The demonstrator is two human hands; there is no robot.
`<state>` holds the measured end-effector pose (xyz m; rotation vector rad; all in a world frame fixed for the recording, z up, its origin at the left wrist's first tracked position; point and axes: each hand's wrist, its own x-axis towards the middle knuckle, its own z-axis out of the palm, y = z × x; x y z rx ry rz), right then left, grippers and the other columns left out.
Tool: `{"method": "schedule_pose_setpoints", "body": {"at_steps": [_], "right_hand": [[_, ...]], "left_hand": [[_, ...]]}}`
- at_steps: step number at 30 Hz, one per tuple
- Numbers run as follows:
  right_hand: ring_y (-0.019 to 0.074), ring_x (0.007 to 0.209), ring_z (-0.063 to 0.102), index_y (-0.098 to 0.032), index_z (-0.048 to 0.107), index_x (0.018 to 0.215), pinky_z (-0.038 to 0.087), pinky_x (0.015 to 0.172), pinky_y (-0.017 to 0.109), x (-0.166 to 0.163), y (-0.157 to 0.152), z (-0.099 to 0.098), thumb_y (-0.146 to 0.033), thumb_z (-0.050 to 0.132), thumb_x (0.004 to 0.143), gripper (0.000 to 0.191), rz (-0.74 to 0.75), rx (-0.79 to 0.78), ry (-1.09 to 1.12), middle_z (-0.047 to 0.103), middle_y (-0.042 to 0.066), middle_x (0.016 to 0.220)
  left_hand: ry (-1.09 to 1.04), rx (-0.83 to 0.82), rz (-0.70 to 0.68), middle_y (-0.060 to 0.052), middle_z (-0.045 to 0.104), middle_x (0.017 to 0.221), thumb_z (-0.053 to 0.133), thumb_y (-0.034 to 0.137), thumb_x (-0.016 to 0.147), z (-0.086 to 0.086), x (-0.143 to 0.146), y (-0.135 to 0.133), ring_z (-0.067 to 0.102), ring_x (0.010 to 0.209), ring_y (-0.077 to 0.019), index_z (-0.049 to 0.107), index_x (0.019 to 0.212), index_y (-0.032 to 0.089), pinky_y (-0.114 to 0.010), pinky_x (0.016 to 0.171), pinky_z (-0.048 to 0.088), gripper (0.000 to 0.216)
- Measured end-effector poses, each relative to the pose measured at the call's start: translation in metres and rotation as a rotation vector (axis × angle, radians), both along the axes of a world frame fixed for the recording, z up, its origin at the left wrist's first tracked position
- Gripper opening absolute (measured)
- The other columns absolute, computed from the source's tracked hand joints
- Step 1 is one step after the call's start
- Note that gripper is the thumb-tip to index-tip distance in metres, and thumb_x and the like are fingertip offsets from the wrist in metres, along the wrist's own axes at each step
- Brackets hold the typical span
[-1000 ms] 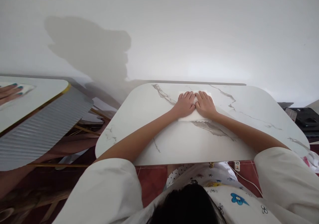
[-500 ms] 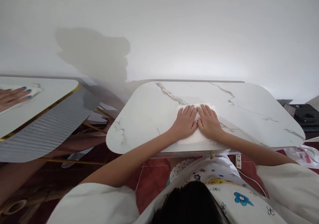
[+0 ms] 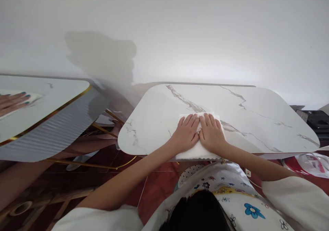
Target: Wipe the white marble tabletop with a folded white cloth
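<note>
Both palms lie flat on a folded white cloth (image 3: 196, 151), which may be a paper towel, on a white marble-patterned tabletop (image 3: 151, 121). My left hand (image 3: 187, 131) presses on its left half with the fingers pointing forward. Beside it, my right hand (image 3: 211, 133) rests on the right half, fingers also straight. The thumbs nearly meet in the middle. The cloth's near edge reaches the front edge of the table, below a grey-brown vein in the pattern.
At the left, another person's hand (image 3: 12, 102) lies on a white cloth on a similar gold-edged table (image 3: 59, 90). A white wall (image 3: 180, 36) stands behind. A black device (image 3: 315, 121) is at the right, above a clear plastic bag (image 3: 312, 164).
My hands and the cloth have slid towards me and slightly left across the tabletop, so the cloth now reaches the front edge. The view has shifted a little. The other person's hand has moved left.
</note>
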<state>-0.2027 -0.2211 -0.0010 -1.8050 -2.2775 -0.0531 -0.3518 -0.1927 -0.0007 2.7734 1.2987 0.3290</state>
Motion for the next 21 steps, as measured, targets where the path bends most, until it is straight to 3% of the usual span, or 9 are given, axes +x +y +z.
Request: {"method": "schedule_pose_setpoints", "body": {"at_steps": [7,15,21], "right_hand": [[0.0329,0.140,0.029,-0.009,0.038,0.144,0.028,0.109,0.050,-0.031,0.003,0.001,-0.027,0.031,0.093,0.055,0.032,0.004,0.023,0.035,0.016,0.152],[0.0346,0.138,0.030,-0.008,0.039,0.143,0.029,0.107,0.051,-0.029,0.007,-0.001,-0.027,0.031,0.092,0.055,0.051,0.010,-0.002,0.036,0.017,0.151],[0.0339,0.137,0.031,-0.009,0.040,0.141,0.030,0.105,0.050,-0.025,0.031,0.000,-0.026,0.032,0.091,0.054,0.039,0.024,-0.028,0.038,0.018,0.150]], "left_hand": [[0.017,-0.005,0.050,-0.013,0.035,0.152,0.031,0.028,0.090,-0.001,-0.031,-0.001,0.028,0.142,-0.0264,0.035,0.144,0.012,-0.049,0.116,0.023,0.057],[0.035,-0.012,0.056,-0.015,0.035,0.152,0.032,0.028,0.089,0.002,-0.028,0.000,0.028,0.141,-0.0290,0.036,0.143,0.011,-0.051,0.114,0.023,0.057],[0.027,0.003,0.037,-0.018,0.037,0.149,0.031,0.027,0.089,0.005,-0.021,0.024,0.031,0.138,-0.0303,0.038,0.140,0.010,-0.053,0.111,0.025,0.055]]}}
